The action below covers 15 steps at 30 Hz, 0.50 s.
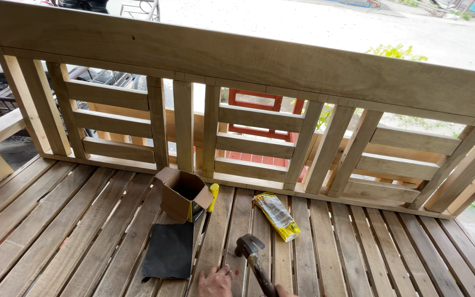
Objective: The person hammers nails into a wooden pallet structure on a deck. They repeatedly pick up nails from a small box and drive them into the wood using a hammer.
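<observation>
On the slatted raw-wood bench seat (358,242), my left hand (215,281) presses flat, fingers loose and holding nothing, beside the dark steel claw hammer with worn wooden handle (251,256). My right hand (284,291) grips that handle. Left of the hammer lie a black sandpaper sheet (169,250) and an open brown cardboard box (180,193), its contents shadowed.

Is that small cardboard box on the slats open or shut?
Open: the cardboard box has its flaps folded outward, showing a dark inside; its contents cannot be told.

left hand (214,281) rests on slatted bench seat (61,231) beside hammer (251,254), cardboard box (181,193) near.
</observation>
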{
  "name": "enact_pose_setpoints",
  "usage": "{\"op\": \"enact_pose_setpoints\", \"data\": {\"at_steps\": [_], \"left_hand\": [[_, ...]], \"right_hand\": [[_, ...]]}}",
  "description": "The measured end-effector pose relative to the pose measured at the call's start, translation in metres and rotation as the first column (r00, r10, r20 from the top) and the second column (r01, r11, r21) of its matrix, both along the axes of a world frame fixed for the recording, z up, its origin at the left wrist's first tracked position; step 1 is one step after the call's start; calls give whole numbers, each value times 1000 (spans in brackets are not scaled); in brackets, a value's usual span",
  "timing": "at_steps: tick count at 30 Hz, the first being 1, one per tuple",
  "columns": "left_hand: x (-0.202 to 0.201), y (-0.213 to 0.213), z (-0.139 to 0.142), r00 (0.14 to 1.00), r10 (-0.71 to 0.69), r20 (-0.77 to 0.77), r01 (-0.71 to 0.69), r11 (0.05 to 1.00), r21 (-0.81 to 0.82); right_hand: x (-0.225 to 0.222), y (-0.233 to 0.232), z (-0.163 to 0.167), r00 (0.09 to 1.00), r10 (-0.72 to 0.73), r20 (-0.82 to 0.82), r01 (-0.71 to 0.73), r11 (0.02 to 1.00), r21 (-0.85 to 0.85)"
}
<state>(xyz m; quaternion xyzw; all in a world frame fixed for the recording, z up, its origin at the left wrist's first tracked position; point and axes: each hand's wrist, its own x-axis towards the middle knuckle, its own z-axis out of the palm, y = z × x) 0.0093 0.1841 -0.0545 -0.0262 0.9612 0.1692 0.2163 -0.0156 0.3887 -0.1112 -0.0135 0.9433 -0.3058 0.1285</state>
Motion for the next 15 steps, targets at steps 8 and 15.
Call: {"op": "enact_pose_setpoints", "data": {"at_steps": [8, 15], "left_hand": [[-5, 3, -7, 1000, 12, 26, -11, 1000, -26], [-1, 1, -10, 996, 23, -87, -23, 1000, 0]], "right_hand": [[4, 1, 51, 978, -128, -162, 65, 936, -345], [6, -9, 7, 991, -72, -116, 60, 992, -108]]}}
